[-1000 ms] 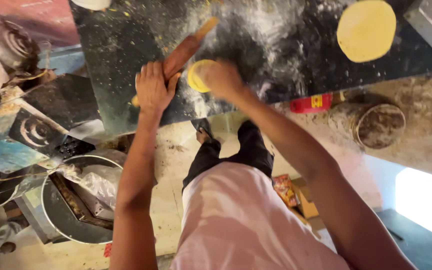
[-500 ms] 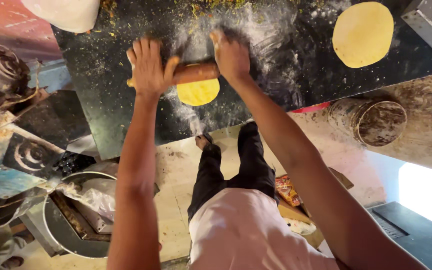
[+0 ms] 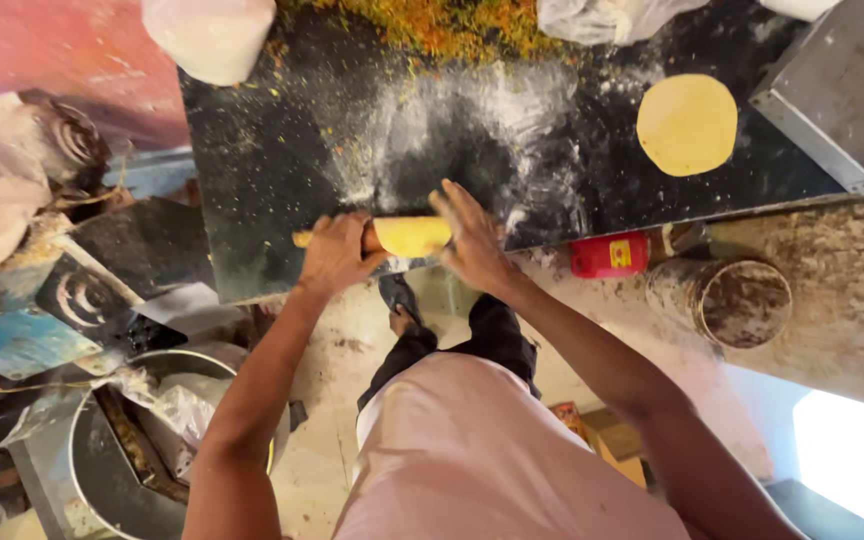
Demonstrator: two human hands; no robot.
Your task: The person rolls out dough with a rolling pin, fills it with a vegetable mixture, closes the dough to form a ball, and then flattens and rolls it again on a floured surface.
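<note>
Both hands have drawn the rolling pin (image 3: pixel 352 238) and the dough back toward the near edge of the dark counter (image 3: pixel 252 150) since half a second ago, when they were stretched further out over the floured patch. From the left, at about eight o'clock of the view, a large round metal tub (image 3: pixel 82 440) stands on the floor holding crumpled plastic and a dark flat piece leaning inside it. Above it, at eleven o'clock, a white plastic bag (image 3: pixel 210 35) sits at the counter's far corner. At centre, the left hand (image 3: pixel 337 255) lies curled over the wooden pin near its left end, fingers wrapped down on it. Directly right of it, the yellow dough piece (image 3: pixel 412 236) shows between the two hands at the counter's edge. The right hand (image 3: pixel 472 245) presses flat with its fingers spread and pointing up toward twelve o'clock. At one o'clock a heap of orange and green shredded filling (image 3: pixel 452 25) lies loose on the counter. Further right, at two o'clock, a finished yellow rolled disc (image 3: pixel 687 123) lies flat, apart from the hands. Below it, at three o'clock, a red container (image 3: pixel 609 256) sits under the counter edge beside a grimy round can (image 3: pixel 742 302), whose contents I cannot tell
</note>
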